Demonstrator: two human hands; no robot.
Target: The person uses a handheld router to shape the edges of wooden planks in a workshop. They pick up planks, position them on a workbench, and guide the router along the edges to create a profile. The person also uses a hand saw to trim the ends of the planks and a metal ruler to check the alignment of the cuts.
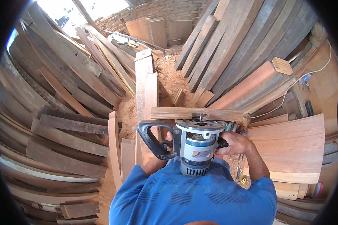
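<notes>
A grey, blue and black router is held close against my blue shirt, its vented motor end toward me. Its round metal base faces away, up against the near side of a narrow wooden strip that lies crosswise. At a notch in the middle of the strip, a small dark metal part shows, probably the bit. My left hand is mostly hidden behind the router, with fingers wrapped around the black loop handle. On the other side, my right hand is closed around the black side knob.
A long upright-looking board runs away beyond the strip. Stacked planks crowd the left, and more planks lean at the back right. Wide boards lie at right below a pale cable. Sawdust covers the floor.
</notes>
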